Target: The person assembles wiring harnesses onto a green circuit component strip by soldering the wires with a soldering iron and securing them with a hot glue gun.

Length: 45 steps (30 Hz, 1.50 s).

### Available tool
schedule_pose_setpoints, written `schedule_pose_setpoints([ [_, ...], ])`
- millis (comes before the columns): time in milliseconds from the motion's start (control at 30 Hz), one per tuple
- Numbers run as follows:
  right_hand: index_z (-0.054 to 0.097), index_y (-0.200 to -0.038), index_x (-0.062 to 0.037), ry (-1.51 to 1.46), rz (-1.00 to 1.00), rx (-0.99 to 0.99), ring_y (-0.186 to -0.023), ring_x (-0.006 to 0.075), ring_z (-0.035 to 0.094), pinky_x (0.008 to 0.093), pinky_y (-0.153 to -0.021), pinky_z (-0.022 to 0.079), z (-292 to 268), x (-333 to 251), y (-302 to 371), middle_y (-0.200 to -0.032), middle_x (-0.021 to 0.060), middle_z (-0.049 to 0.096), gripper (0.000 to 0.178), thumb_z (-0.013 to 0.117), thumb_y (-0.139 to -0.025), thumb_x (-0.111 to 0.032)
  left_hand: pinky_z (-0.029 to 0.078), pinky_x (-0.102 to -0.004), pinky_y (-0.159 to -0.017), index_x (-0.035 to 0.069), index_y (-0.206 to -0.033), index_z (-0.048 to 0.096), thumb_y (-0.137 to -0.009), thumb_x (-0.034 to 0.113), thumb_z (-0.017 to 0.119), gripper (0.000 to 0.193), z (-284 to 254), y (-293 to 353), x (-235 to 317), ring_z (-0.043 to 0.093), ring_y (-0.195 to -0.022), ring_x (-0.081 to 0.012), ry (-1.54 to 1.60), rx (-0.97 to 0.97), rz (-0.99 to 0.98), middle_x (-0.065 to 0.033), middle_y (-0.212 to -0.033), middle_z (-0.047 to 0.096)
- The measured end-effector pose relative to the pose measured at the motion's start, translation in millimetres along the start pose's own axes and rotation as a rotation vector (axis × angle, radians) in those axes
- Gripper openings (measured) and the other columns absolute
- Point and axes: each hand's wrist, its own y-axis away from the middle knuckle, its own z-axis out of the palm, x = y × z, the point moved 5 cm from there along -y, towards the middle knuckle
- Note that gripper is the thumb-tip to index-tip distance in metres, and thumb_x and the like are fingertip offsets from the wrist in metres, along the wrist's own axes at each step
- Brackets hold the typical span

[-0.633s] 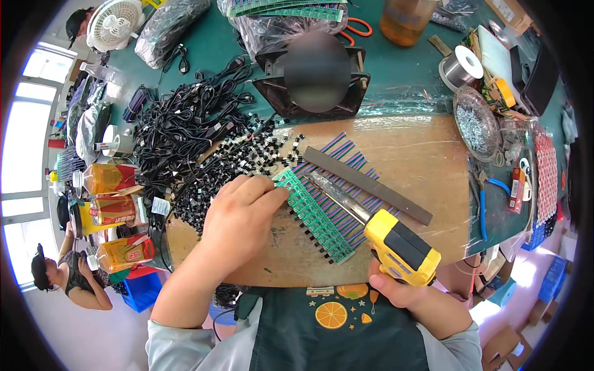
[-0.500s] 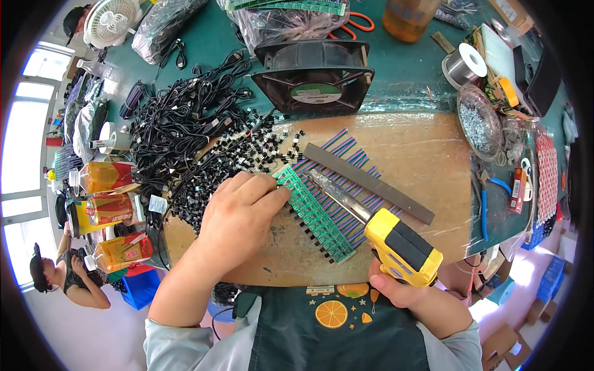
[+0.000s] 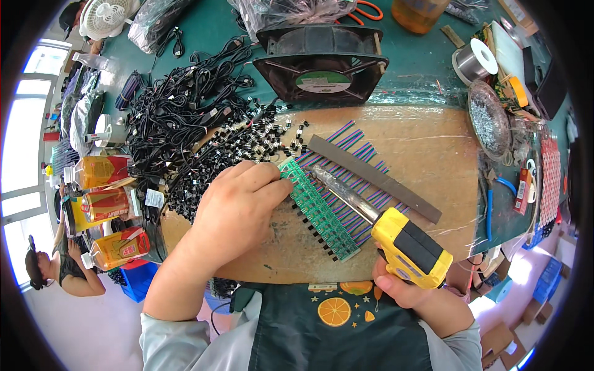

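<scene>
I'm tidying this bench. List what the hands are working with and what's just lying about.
In use: left hand on green circuit boards; right hand holding yellow soldering gun; striped wires.
Lying about: black fan, cable pile, drink bottles, solder spool.

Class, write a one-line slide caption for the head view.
Left hand steadies green circuit boards while right hand aims a yellow soldering gun at them.

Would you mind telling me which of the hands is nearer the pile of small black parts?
Left. The left hand lies beside the black parts; the right hand is farther, near the table's front edge.
</scene>
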Motion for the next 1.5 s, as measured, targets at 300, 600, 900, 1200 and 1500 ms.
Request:
schedule_pose_setpoints([
  [300,0.064,-0.113,0.0022,0.228,-0.089,0.032,-0.074,0.0263,0.066,0.0330,-0.065,0.054,-4.0,8.0,13.3,-0.091,0.0120,0.066,0.039,0.080,-0.082,-0.015,0.054,-0.0411,-0.075,0.007,-0.099,0.071,-0.071,0.000,0.067,0.029,2.0,-0.1,-3.9,0.065,-0.086,-0.0310,0.026,-0.033,0.012,-0.0089,-0.099,0.066],
  [600,0.061,-0.117,0.0027,0.182,-0.125,0.053,-0.077,0.0218,0.066,0.0319,-0.069,0.053,-1.4,-2.5,4.2,-0.094,0.0100,0.066,0.041,0.080,-0.083,-0.010,0.054,-0.0423,-0.077,0.007,-0.098,0.071,-0.069,0.000,0.066,0.030,1.5,0.4,-5.6,0.065,-0.086,-0.0314,0.043,-0.037,0.003,-0.0092,-0.099,0.066],
  [900,0.064,-0.113,0.0006,0.289,-0.099,0.021,-0.072,0.0224,0.065,0.0326,-0.063,0.051,-2.6,-2.0,4.8,-0.090,0.0099,0.064,0.036,0.078,-0.082,-0.010,0.053,-0.0422,-0.078,0.007,-0.099,0.071,-0.071,0.000,0.066,0.030,2.3,0.6,-6.2,0.066,-0.087,-0.0304,0.049,-0.030,0.004,-0.0084,-0.099,0.066],
  [1200,0.067,-0.092,-0.0027,0.136,0.063,0.084,-0.070,0.0223,0.063,0.0329,-0.062,0.050,-5.0,-1.3,12.3,-0.082,0.0089,0.063,0.018,0.079,-0.081,-0.011,0.053,-0.0417,-0.080,0.007,-0.098,0.071,-0.071,-0.001,0.066,0.029,3.7,1.3,-7.3,0.066,-0.087,-0.0296,0.047,-0.037,-0.003,-0.0080,-0.098,0.066],
  [1500,0.067,-0.095,-0.0025,0.151,-0.001,0.108,-0.069,0.0234,0.063,0.0335,-0.062,0.051,-1.3,-3.5,12.0,-0.083,0.0092,0.063,0.019,0.078,-0.082,-0.010,0.054,-0.0413,-0.080,0.008,-0.101,0.072,-0.069,-0.001,0.066,0.033,2.2,-0.3,-6.2,0.066,-0.088,-0.0294,0.032,-0.039,-0.005,-0.0078,-0.099,0.066],
])
